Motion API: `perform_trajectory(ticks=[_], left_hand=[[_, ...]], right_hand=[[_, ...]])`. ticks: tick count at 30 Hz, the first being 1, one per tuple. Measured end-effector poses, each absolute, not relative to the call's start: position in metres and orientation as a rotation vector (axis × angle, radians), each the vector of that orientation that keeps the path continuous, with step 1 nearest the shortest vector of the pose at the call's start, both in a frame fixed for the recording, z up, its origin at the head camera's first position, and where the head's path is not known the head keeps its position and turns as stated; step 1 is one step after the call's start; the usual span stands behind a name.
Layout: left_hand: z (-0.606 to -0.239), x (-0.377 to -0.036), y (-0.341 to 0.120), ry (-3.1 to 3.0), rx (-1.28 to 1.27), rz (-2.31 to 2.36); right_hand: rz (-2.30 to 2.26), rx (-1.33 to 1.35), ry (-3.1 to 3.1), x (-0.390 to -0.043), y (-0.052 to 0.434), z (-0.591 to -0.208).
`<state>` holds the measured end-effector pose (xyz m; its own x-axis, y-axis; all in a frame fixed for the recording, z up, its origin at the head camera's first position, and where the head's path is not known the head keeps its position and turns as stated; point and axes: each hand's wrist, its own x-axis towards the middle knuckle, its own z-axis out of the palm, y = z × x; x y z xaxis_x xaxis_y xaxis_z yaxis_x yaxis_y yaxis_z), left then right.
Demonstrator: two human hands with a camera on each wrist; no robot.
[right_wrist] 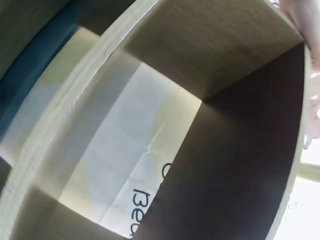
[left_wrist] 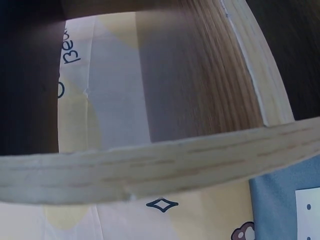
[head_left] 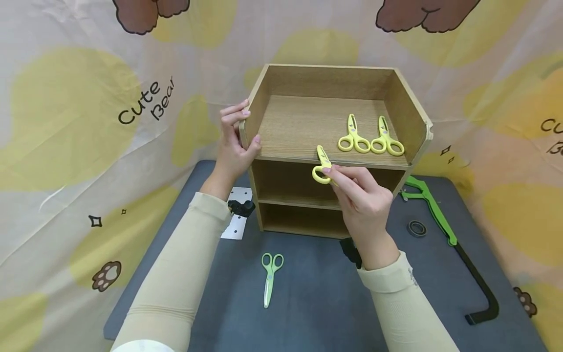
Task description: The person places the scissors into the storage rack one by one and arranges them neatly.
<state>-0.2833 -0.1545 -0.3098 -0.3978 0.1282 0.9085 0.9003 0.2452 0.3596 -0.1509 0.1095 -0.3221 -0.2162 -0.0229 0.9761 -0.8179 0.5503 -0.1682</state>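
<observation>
"Judging by the head view, how far along are we getting?"

"Partway, we are guessing. One yellow pair of scissors (head_left: 353, 131) and a second yellow pair (head_left: 383, 133) are lying side by side in the top compartment (head_left: 299, 117), so those are looking done. A third yellow pair (head_left: 323, 157) is sitting in our right hand (head_left: 365, 208) at the compartment's front edge; we are pinching its handle end between thumb and fingers."

"And what is our left hand (head_left: 232, 149) doing?"

"Gripping the side wall of the wooden unit (head_left: 332, 83). Laying down the third pair is remaining, we are supposing. Green scissors (head_left: 269, 278) are lying on the worktop (head_left: 312, 298); whether they are belonging with the others, we cannot tell."

"What are we getting from the left wrist view?"

"Wooden panels are filling most of it, and a white sheet (left_wrist: 307, 220) is peeking in. No hands or scissors are showing."

"And from the right wrist?"

"Panels again, with what is looking like part of a hand (right_wrist: 302, 25) at the right edge. Its grip is escaping us there, and we are making out no scissors."
</observation>
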Motion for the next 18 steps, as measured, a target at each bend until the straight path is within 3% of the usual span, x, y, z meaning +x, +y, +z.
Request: perform_trajectory(ticks=[18], left_hand=[[-0.3103, -0.2826, -0.153, -1.699, -0.987, -1.256]], right_hand=[[0.538, 0.49, -2.164, -0.1579, 0.1032, -0.3159]])
